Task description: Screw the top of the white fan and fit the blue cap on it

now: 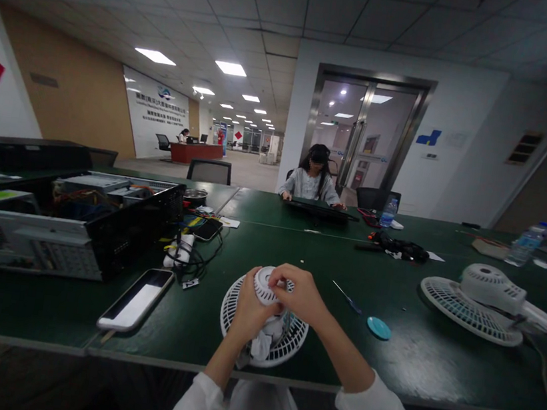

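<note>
Right at the fingertips, it's the white motor housing, and the left hand has it: fingers wrapped up along its left side, thumb reaching across below the rounded top. And here's the right hand, fingers bent, thumb and fingertips gathered at the top's right edge, touching or very nearly; whether they pinch some small part there, I can't tell!

The housing sits between the two hands, above the round grille of the white fan, which lies flat on the green table near its front edge, directly below both palms.

Out to the right now: a thin screwdriver lies aslant, and just beside it a turquoise disc. Farther right, a second fan, grille down, housing up.

Over to the left, a phone with its screen lit, and behind it an opened computer case beside tangled cables. Across the table, another person sits behind a dark flat panel, hands at its edges.
</note>
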`<state>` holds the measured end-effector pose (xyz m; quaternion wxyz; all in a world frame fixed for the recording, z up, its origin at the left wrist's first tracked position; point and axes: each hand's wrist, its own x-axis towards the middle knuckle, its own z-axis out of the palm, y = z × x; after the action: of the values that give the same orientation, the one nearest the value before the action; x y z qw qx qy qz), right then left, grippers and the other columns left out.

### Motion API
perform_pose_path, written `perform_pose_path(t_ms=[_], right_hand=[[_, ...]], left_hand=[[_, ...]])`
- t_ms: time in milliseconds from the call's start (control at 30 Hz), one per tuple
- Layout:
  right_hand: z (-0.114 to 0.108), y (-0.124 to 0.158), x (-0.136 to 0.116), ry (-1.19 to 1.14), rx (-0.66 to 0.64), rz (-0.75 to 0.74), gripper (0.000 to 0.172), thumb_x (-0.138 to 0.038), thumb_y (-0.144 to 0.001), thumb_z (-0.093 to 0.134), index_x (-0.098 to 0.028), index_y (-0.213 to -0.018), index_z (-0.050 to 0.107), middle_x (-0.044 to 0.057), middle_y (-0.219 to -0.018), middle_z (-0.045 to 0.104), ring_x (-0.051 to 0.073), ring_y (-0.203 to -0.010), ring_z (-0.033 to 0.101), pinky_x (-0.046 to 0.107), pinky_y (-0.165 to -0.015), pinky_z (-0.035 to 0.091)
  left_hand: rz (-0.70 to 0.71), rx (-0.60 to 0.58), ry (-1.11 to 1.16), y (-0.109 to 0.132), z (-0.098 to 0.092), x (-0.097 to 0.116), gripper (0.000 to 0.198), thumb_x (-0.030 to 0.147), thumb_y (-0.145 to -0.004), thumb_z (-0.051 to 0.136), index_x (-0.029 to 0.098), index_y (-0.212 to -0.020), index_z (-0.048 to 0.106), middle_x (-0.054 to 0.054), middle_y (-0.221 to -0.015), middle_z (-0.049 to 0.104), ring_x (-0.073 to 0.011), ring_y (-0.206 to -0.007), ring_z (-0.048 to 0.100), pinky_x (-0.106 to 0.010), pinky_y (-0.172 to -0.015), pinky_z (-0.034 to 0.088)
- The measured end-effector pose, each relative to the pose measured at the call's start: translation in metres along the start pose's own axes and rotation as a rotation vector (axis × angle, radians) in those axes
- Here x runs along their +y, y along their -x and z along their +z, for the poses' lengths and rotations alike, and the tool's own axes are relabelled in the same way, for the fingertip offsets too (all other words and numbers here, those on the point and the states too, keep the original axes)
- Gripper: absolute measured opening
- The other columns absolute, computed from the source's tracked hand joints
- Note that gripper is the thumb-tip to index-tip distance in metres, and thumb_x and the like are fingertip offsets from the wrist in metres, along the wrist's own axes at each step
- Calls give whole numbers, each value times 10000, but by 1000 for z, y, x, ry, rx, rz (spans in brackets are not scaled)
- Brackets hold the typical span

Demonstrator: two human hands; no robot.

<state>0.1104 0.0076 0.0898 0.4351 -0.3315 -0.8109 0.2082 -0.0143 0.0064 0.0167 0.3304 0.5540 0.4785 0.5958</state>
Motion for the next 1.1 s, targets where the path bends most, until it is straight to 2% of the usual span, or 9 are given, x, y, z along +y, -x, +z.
perform_pose_path(t_ms=[133, 300, 700, 867, 1100], right_hand=[[-5, -7, -1, 43, -83, 82, 199, 16, -617, 557, -162, -641, 641, 12, -732, 657, 135, -721, 605, 239, -697, 446], [-8, -14, -4, 67, -180, 114, 173, -5, -617, 594, -166, -620, 655, 2, -710, 669, 132, -708, 611, 230, -694, 445], [-10, -17, 5, -42, -192, 153, 172, -22, -609, 609, -162, -639, 704, 21, -744, 705, 152, -746, 648, 246, -746, 475], [-12, -15, 9, -65, -219, 37, 197, -18, -632, 596, -169, -661, 719, 24, -762, 714, 147, -747, 655, 247, -722, 493], [-12, -7, 10, 38, -172, -128, 291, 7, -672, 528, -190, -742, 731, 36, -857, 727, 156, -837, 665, 290, -805, 507]], left_hand=[[-9, -4, 10, 0, 1, -3, 760, 97, -463, 718, 208, -1153, 419, -46, -1131, 540, -249, -1086, 526, -423, -981, 368], [20, 9, 16, 0, 1, -4, 744, 87, -465, 703, 220, -1145, 433, -35, -1126, 550, -247, -1095, 528, -425, -998, 359], [7, -16, -8, 1, 0, 0, 731, 87, -489, 689, 217, -1150, 403, -45, -1157, 531, -246, -1127, 502, -425, -1012, 341], [-11, -35, -6, 1, -1, 3, 736, 94, -493, 695, 207, -1155, 393, -53, -1162, 530, -242, -1123, 500, -423, -1014, 336], [-9, -14, 41, 1, 0, 0, 740, 89, -465, 714, 211, -1137, 430, -39, -1120, 554, -241, -1078, 531, -419, -985, 368]])
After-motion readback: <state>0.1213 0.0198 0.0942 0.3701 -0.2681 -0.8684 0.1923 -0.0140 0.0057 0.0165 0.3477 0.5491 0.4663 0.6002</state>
